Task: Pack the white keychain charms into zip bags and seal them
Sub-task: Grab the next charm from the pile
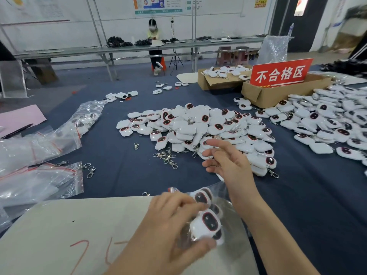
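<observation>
A big heap of white keychain charms [200, 128] with dark red-ringed faces lies on the dark cloth ahead of me. Near the bottom centre, my left hand [168, 221] grips a clear zip bag [208, 215] holding several charms, fingers over its top and thumb underneath. My right hand [226, 161] hovers over the near edge of the heap, fingers loosely spread, holding nothing. Loose metal clasps [166, 157] lie just left of that hand.
Empty zip bags [39, 181] with red seals lie at the left, one filled bag [85, 120] behind them. A beige board [69, 235] lies under my left arm. More charms [327, 124] spread at the right beside cardboard boxes [278, 92] with a red sign [280, 73]. A person sits far back.
</observation>
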`<action>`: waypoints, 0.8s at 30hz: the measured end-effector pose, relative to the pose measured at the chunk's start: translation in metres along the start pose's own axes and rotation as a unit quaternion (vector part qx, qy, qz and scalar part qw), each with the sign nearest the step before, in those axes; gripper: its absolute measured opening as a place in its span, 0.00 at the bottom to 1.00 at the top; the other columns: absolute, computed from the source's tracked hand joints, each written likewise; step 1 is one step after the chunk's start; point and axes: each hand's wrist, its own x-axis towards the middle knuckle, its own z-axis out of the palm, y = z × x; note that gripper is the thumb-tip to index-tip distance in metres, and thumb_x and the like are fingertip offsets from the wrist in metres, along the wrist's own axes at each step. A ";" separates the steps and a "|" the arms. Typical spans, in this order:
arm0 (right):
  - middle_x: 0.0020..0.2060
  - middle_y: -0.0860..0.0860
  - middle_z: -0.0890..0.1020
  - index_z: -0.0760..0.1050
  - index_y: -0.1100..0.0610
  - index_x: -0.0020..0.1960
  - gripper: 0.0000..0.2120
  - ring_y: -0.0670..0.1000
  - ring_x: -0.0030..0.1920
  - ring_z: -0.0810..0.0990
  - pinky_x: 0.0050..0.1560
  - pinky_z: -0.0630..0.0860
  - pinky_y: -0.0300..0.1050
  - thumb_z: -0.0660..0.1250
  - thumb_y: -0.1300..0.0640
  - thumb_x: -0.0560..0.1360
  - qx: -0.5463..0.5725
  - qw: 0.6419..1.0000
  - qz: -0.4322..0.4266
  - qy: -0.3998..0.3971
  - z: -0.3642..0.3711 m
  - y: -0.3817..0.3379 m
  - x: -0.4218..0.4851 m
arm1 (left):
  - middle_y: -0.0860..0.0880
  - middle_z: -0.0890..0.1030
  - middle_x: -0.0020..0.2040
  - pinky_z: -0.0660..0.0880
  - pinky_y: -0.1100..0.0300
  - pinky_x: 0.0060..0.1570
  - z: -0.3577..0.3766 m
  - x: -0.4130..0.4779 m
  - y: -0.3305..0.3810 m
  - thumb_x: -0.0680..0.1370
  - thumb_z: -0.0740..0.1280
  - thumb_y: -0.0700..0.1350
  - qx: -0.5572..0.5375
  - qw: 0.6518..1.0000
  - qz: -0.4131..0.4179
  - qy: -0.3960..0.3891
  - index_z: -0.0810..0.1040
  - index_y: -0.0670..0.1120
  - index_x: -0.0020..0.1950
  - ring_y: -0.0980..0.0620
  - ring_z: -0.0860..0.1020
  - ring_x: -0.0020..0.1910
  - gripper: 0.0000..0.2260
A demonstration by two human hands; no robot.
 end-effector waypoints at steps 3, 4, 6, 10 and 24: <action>0.38 0.46 0.84 0.82 0.51 0.52 0.15 0.47 0.37 0.81 0.40 0.78 0.36 0.60 0.65 0.81 -0.008 1.000 0.000 0.001 0.002 0.000 0.000 | 0.55 0.79 0.54 0.70 0.58 0.56 0.009 0.006 0.004 0.73 0.71 0.65 0.046 0.998 0.031 -0.030 0.80 0.53 0.64 0.56 0.74 0.54 0.24; 0.38 0.46 0.84 0.82 0.51 0.52 0.15 0.47 0.37 0.81 0.40 0.78 0.36 0.60 0.65 0.81 -0.009 1.000 0.001 0.002 0.002 0.000 0.000 | 0.55 0.79 0.54 0.71 0.57 0.55 0.008 0.007 0.002 0.72 0.73 0.62 0.042 0.998 0.034 -0.029 0.80 0.52 0.63 0.55 0.76 0.53 0.23; 0.39 0.47 0.84 0.82 0.51 0.52 0.15 0.47 0.38 0.81 0.40 0.78 0.36 0.60 0.65 0.81 -0.010 1.000 0.000 0.005 0.002 0.000 -0.001 | 0.56 0.78 0.54 0.70 0.57 0.56 0.003 0.005 -0.003 0.70 0.74 0.58 0.023 0.999 0.025 -0.039 0.80 0.53 0.62 0.54 0.77 0.53 0.22; 0.39 0.46 0.84 0.82 0.50 0.51 0.16 0.46 0.37 0.81 0.40 0.78 0.36 0.60 0.65 0.81 -0.011 1.000 0.001 0.005 0.002 0.000 -0.002 | 0.60 0.75 0.55 0.72 0.59 0.58 -0.003 -0.002 -0.006 0.70 0.71 0.51 -0.030 0.998 -0.019 -0.048 0.76 0.54 0.60 0.57 0.74 0.56 0.19; 0.39 0.46 0.85 0.85 0.45 0.45 0.20 0.46 0.37 0.81 0.41 0.79 0.36 0.60 0.64 0.81 0.003 1.000 0.004 -0.010 -0.001 -0.001 0.000 | 0.65 0.74 0.57 0.70 0.63 0.58 -0.005 -0.004 -0.006 0.74 0.72 0.52 -0.058 0.997 -0.033 -0.046 0.74 0.59 0.61 0.59 0.73 0.59 0.17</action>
